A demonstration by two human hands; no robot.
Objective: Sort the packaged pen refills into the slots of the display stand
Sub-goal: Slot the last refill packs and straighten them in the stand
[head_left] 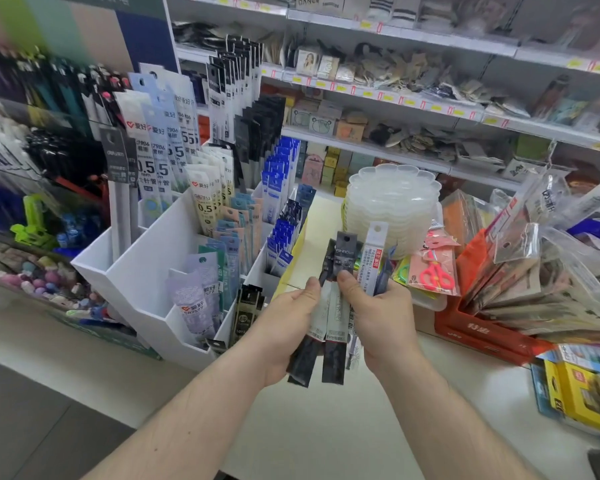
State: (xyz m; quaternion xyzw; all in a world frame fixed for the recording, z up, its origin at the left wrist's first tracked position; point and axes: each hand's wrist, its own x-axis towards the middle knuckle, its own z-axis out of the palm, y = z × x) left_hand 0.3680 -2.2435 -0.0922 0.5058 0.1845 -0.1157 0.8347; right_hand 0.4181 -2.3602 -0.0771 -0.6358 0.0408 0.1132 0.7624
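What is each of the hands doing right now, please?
Left hand: grips the dark refill packs, thumb pinching on top.
Right hand: grips the same bundle plus a white refill pack, thumb on the dark packs.

A stack of translucent scalloped plastic trays (pixel 394 202) is seen just right of centre, and a packet with pink scissors (pixel 435 271) lies just below it, at four o'clock. Toward three o'clock, clear-bagged goods are stood in a red cardboard box (pixel 478 332), while a yellow box (pixel 584 396) is placed at four o'clock from that. White wall shelves (pixel 395 95) with yellow price tags are ranged across twelve to two o'clock.
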